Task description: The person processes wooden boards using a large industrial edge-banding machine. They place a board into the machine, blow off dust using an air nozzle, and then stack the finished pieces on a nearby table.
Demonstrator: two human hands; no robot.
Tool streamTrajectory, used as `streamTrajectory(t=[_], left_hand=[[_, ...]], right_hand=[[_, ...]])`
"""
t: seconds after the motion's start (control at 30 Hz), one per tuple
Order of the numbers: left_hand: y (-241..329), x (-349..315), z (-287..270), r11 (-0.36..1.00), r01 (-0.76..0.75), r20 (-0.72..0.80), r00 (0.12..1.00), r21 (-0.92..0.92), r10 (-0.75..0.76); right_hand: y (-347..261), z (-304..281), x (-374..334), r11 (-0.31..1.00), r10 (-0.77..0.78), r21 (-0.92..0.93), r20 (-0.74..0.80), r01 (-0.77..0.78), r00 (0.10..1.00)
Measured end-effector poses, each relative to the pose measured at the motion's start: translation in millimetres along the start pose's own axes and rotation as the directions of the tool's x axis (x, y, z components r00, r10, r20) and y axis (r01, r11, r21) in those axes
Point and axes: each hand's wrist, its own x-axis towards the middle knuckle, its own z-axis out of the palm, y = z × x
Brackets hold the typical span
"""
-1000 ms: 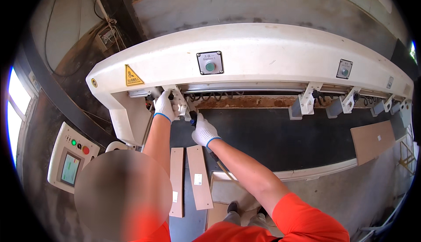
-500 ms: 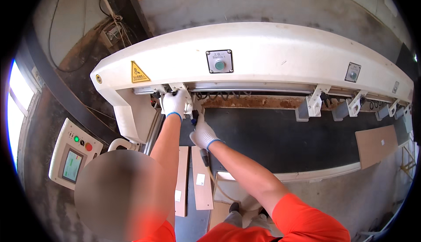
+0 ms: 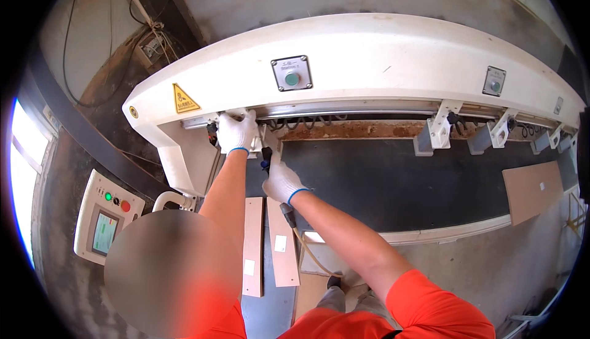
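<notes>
A long white machine beam (image 3: 369, 56) spans the view, with a metal rail along its lower edge. In a white knitted glove, my left hand (image 3: 236, 132) is closed around a white clamp bracket (image 3: 260, 135) at the rail's left end; its fingertips lie over the bracket's top. Just to its right and lower, my gloved right hand (image 3: 283, 179) wraps round a black hand tool with a blue part (image 3: 266, 158), tipped up toward that bracket. From the tool's lower end a tan hose (image 3: 310, 254) hangs down. The palm hides most of the tool's body.
More white brackets (image 3: 440, 131) hang from the rail to the right, over a dark bed (image 3: 369, 179). Two narrow boards (image 3: 283, 265) lie below my arms. A larger brown board (image 3: 532, 191) rests at the far right. A control panel (image 3: 110, 216) stands at the left.
My left hand has shifted over the bracket, its fingers now across the top. My right hand stays on the tool below it. The whole view has tilted slightly.
</notes>
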Motion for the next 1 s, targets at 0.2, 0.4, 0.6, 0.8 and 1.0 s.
streamTrajectory(t=[0.2,0.4,0.6,0.8,1.0], left_hand=[[-7.8,22.1,-13.6,0.989,0.044,0.063,0.997,0.142,-0.053],[-26.9,12.9,-5.7,0.986,0.107,-0.041,0.994,0.129,-0.103],[-47.0,19.7,-5.0,0.996,-0.004,0.043,0.999,-0.089,0.008],[-41.5,7.2,-7.9,0.694,-0.609,-0.039,0.740,0.384,0.671],[-31.6,0.8,-4.9,0.985,-0.070,-0.100,0.994,-0.155,0.054]], right_hand=[[21.0,-21.2,-47.9,0.998,-0.046,0.031,0.009,0.045,0.999],[46.7,-59.3,-107.7,0.997,0.018,0.072,-0.017,-0.017,1.000],[111.9,-49.0,-117.2,0.998,0.038,0.055,0.061,-0.041,0.997],[140.7,-35.1,-117.8,0.977,0.209,-0.053,0.112,-0.204,0.971],[154.8,-26.2,-115.8,0.978,0.184,-0.105,0.051,-0.178,0.982]])
